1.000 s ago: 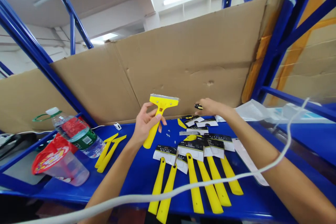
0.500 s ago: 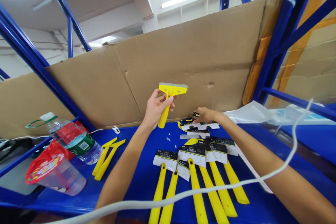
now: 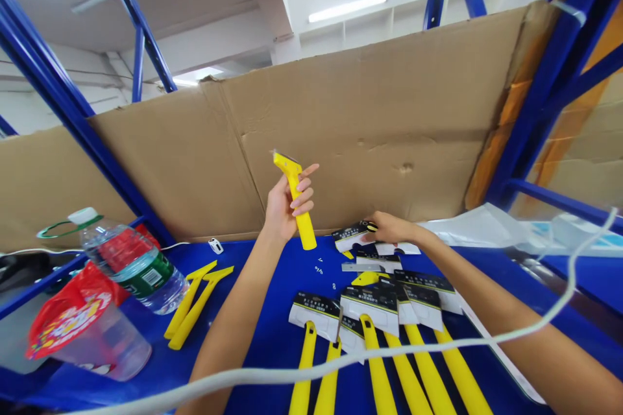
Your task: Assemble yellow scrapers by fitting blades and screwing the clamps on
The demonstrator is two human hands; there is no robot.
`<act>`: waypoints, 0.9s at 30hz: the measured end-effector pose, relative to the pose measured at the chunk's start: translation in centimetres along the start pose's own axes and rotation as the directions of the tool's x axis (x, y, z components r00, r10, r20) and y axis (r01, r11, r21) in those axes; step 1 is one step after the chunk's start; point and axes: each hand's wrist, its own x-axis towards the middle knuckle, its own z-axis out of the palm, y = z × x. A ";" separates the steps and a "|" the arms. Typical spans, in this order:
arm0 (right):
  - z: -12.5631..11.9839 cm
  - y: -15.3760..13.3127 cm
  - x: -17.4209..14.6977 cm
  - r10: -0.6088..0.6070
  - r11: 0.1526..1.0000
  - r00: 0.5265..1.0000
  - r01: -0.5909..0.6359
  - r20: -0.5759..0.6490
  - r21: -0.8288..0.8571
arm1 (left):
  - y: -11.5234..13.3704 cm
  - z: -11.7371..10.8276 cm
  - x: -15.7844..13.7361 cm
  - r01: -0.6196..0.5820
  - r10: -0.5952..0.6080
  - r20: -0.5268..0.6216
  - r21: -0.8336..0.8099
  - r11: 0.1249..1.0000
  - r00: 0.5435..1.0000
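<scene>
My left hand (image 3: 287,204) is wrapped round the handle of a yellow scraper (image 3: 305,231), held upright above the table with its head side-on and the index finger stretched out. At the back of the table, my right hand (image 3: 389,228) is closed on a small black-and-yellow handle (image 3: 371,227), its other end hidden. That hand rests at some black-and-white packaging cards (image 3: 348,235). A bare metal blade strip (image 3: 363,267) and a yellow scraper head (image 3: 368,279) lie just in front. Nearer me are several carded yellow scrapers (image 3: 374,363), handles towards me.
Two uncarded yellow scrapers (image 3: 202,301) lie on the left of the blue table (image 3: 263,311). Beyond them are a water bottle (image 3: 146,272) and a plastic cup (image 3: 111,350). A white cable (image 3: 272,376) crosses the foreground. A cardboard wall (image 3: 370,110) stands behind.
My left hand has turned the scraper from face-on to side-on and extended its index finger. My right hand stays at the cards at the back. The view has shifted slightly.
</scene>
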 end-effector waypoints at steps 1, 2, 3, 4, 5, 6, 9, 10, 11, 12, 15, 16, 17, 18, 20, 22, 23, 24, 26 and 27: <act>-0.4 -0.5 -0.3 -0.062 0.998 0.997 0.062 -0.035 0.001 | 0.5 -0.4 -0.1 0.013 -0.012 0.010 -0.022 1.000 1.000; -0.7 -1.1 -0.7 -0.122 0.993 0.990 0.122 -0.072 -0.003 | 0.9 -0.8 -0.1 0.024 -0.023 0.022 -0.031 0.999 0.999; -1.1 -1.8 -1.1 -0.175 0.985 0.978 0.175 -0.113 -0.011 | 1.3 -1.2 -0.2 0.030 -0.029 0.032 -0.033 0.999 0.999; -1.4 -2.5 -1.6 -0.222 0.975 0.963 0.221 -0.154 -0.024 | 1.6 -1.6 -0.3 0.031 -0.030 0.038 -0.028 0.999 0.999; -1.6 -3.3 -2.2 -0.266 0.964 0.945 0.263 -0.190 -0.039 | 2.0 -1.9 -0.4 0.027 -0.026 0.042 -0.021 0.999 0.999; -1.8 -4.1 -2.7 -0.308 0.951 0.927 0.304 -0.216 -0.052 | 2.3 -2.0 -0.5 0.017 -0.016 0.045 -0.016 1.000 0.999; -2.0 -6.3 -4.5 -0.431 0.902 0.878 0.429 -0.208 -0.058 | 3.1 -1.9 -0.9 -0.050 0.051 0.061 -0.018 0.999 0.997; -1.9 -6.9 -5.0 -0.470 0.881 0.861 0.471 -0.194 -0.043 | 3.2 -1.6 -1.0 -0.076 0.077 0.063 -0.019 0.997 0.995; -1.8 -7.4 -5.3 -0.510 0.856 0.841 0.516 -0.180 -0.015 | 3.3 -1.3 -1.2 -0.099 0.100 0.059 -0.019 0.995 0.993; -1.7 -7.8 -5.6 -0.545 0.831 0.820 0.556 -0.173 0.020 | 3.3 -1.0 -1.3 -0.115 0.115 0.053 -0.015 0.993 0.992; -1.1 -8.4 -5.8 -0.605 0.763 0.774 0.630 -0.187 0.145 | 2.8 -0.1 -1.6 -0.120 0.120 0.038 -0.001 0.993 0.992; -1.0 -8.5 -5.7 -0.601 0.753 0.771 0.635 -0.210 0.175 | 2.4 0.1 -1.6 -0.112 0.112 0.041 -0.001 0.994 0.993; -0.8 -8.5 -5.6 -0.589 0.748 0.771 0.633 -0.241 0.197 | 2.1 0.3 -1.5 -0.102 0.102 0.047 -0.002 0.995 0.994; -0.7 -8.5 -5.5 -0.568 0.747 0.775 0.627 -0.278 0.220 | 1.7 0.5 -1.5 -0.092 0.092 0.053 -0.004 0.996 0.994; -0.4 -8.6 -5.3 -0.500 0.747 0.798 0.594 -0.336 0.298 | 1.0 0.8 -1.3 -0.076 0.076 0.062 -0.011 0.997 0.995; -0.2 -8.8 -5.2 -0.428 0.726 0.835 0.546 -0.346 0.418 | 0.4 1.0 -1.0 -0.067 0.069 0.074 -0.024 0.997 0.995; 0.0 -8.9 -5.2 -0.399 0.700 0.852 0.522 -0.339 0.488 | 0.3 1.1 -1.0 -0.064 0.066 0.083 -0.034 0.997 0.994; 0.1 -9.0 -5.1 -0.377 0.662 0.866 0.499 -0.328 0.559 | 0.1 1.2 -0.9 -0.064 0.067 0.093 -0.041 0.997 0.993; 0.4 -9.2 -4.9 -0.342 0.545 0.890 0.448 -0.300 0.708 | -0.1 1.3 -0.8 -0.078 0.081 0.103 -0.032 0.996 0.991; 0.5 -9.2 -4.8 -0.330 0.478 0.902 0.415 -0.280 0.774 | -0.1 1.4 -0.8 -0.093 0.094 0.101 -0.013 0.996 0.990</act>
